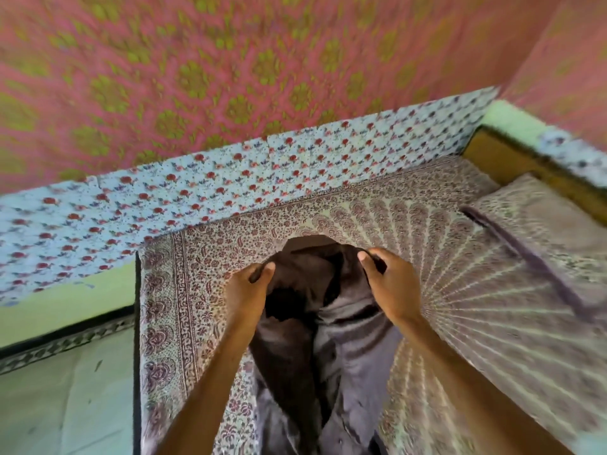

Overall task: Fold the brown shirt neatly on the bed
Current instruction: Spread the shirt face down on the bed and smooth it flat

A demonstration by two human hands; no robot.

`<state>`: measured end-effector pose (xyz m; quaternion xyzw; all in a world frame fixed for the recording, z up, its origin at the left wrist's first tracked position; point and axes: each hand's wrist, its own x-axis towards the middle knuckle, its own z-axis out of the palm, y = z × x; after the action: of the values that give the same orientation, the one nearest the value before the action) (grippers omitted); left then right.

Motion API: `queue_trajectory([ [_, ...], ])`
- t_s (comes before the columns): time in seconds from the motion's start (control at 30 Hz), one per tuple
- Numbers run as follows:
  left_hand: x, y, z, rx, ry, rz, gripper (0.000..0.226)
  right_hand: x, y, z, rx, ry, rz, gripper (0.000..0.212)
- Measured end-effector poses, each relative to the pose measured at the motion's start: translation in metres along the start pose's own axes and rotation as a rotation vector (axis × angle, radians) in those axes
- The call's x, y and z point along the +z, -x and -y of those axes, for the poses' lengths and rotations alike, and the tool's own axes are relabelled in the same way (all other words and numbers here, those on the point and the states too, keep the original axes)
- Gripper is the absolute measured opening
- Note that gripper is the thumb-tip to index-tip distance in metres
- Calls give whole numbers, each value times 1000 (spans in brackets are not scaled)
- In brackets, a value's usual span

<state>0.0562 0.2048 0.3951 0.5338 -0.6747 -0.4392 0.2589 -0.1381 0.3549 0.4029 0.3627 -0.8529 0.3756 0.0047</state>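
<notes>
The brown shirt (328, 339) hangs bunched between my two hands, over the patterned bedsheet (460, 274). Its upper part is lifted and its lower part trails down toward the bottom edge of the view. My left hand (248, 290) pinches the shirt's upper left edge between thumb and fingers. On the upper right edge my right hand (391, 284) grips in the same way. The shirt's front is open, with a dark inner fold showing between my hands. The view is motion-blurred.
A pillow (542, 224) in matching print lies at the right of the bed. A flowered tile band (230, 188) and a pink patterned wall (262, 60) back the bed. The bed's left edge (138, 339) drops to a pale floor (65, 405).
</notes>
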Motion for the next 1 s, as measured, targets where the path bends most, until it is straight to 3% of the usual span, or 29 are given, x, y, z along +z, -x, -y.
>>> queue_trajectory([
  [0.13,-10,66,-53,80,72,-74,12,-89,29,-8,-41,30,-64,35],
  [0.37,-28,174,-110,136,105,-390,32,-244,92,-63,-116,201,-299,16],
  [0.57,-32,278,-157,261,66,-505,30,-344,145,-111,-80,305,-427,23],
  [0.73,-22,351,-183,501,351,-660,26,-406,164,-99,5,187,-642,16],
  [0.8,-16,359,-177,582,153,-475,18,-418,166,-103,93,247,-559,15],
  [0.9,-17,356,-165,658,-251,36,14,-430,170,-123,269,447,-105,21],
  [1.0,-27,354,-158,591,-262,200,17,-442,172,-136,309,447,148,23],
])
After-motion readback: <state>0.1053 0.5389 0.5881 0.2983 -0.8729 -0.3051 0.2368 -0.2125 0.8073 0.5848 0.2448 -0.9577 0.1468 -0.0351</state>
